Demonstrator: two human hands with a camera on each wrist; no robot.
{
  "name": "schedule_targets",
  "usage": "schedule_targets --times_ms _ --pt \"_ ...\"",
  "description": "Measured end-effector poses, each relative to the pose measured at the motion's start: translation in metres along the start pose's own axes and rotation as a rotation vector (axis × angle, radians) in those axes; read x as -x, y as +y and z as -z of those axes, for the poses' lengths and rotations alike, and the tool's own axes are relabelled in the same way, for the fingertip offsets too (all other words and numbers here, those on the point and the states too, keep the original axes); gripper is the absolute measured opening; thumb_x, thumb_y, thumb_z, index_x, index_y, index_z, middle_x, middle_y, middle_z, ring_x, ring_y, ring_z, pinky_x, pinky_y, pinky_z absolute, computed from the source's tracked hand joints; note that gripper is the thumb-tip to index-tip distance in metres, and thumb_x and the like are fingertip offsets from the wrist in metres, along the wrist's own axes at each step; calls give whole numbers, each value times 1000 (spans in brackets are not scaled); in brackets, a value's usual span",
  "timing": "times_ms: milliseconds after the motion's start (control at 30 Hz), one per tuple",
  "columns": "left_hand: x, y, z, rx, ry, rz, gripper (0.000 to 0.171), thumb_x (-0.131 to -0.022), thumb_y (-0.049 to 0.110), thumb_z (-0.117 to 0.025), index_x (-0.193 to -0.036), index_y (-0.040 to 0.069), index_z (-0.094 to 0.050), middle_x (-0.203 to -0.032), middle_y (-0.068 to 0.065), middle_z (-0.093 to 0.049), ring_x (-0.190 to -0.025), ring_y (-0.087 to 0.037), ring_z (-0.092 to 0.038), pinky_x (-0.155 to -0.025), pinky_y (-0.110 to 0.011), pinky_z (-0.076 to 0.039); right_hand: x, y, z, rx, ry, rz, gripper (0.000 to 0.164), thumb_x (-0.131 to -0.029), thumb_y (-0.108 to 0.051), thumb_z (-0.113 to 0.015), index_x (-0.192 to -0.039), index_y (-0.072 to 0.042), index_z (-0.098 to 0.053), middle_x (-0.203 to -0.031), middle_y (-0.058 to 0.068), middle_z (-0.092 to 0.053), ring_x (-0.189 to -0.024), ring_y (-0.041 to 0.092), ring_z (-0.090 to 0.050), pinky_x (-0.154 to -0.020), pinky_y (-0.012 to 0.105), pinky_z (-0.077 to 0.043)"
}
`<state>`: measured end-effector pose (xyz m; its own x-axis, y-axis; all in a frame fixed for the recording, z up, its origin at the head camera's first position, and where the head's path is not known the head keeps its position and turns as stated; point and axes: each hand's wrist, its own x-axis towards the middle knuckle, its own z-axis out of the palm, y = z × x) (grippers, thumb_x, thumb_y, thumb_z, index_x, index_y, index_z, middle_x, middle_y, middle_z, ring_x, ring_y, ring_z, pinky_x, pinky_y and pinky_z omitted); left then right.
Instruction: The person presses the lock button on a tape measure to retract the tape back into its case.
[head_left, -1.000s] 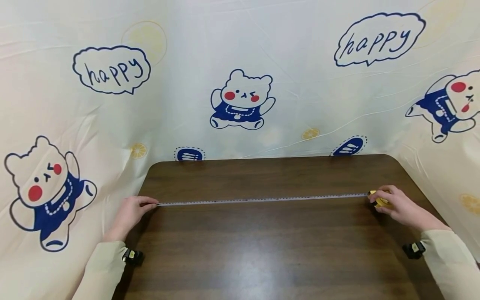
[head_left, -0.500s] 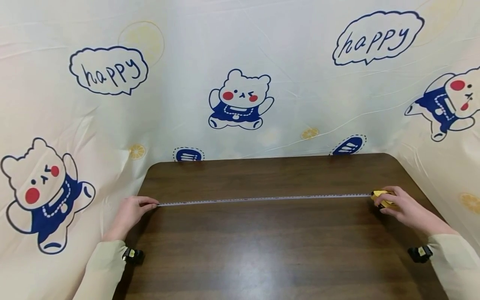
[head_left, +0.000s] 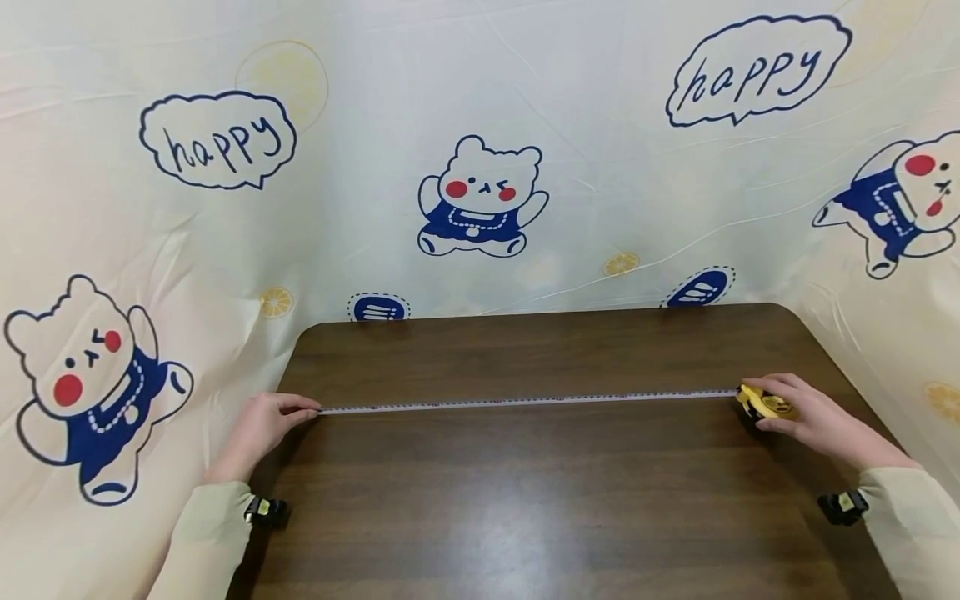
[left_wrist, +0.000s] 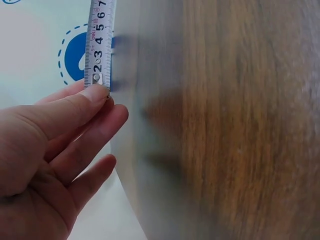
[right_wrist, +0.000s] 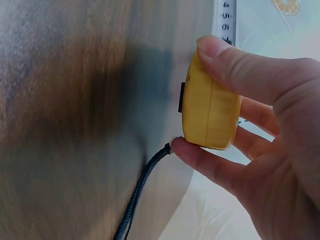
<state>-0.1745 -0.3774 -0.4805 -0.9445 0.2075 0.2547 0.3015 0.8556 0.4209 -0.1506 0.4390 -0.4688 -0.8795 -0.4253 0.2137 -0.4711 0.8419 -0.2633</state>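
A tape measure's white blade (head_left: 525, 401) stretches across the brown table from one hand to the other. At its left end, my left hand (head_left: 262, 429) pinches the metal end hook between thumb and fingers; the left wrist view shows the blade's (left_wrist: 100, 42) low numbers just beyond the thumb. On the right, my right hand (head_left: 817, 421) grips the yellow tape measure case (head_left: 761, 402). In the right wrist view thumb and fingers hold the case (right_wrist: 210, 105) from its sides, and a dark cord (right_wrist: 142, 185) hangs from it.
The brown wooden table (head_left: 480, 500) has rounded far corners. A pale printed cloth (head_left: 352, 192) with bears and lettering hangs behind it and along both sides. Each wrist wears a small black camera (head_left: 842, 507).
My right hand first shifted slightly right with the case, lengthening the blade, then eased slightly back and turned the case a little. The left hand stays nearly still, pinching the blade's end.
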Motion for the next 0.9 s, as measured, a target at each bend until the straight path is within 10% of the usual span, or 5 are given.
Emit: schedule_targets --times_ms 900 --pt "-3 11 -5 54 -87 30 8 -91 9 -80 -97 13 -84 -96 -3 -80 -94 -23 -73 -82 -32 -56 -16 -18 1 9 -37 -15 65 -75 -16 -94 -128 5 -64 -120 23 -63 -106 38 -62 -85 25 -50"
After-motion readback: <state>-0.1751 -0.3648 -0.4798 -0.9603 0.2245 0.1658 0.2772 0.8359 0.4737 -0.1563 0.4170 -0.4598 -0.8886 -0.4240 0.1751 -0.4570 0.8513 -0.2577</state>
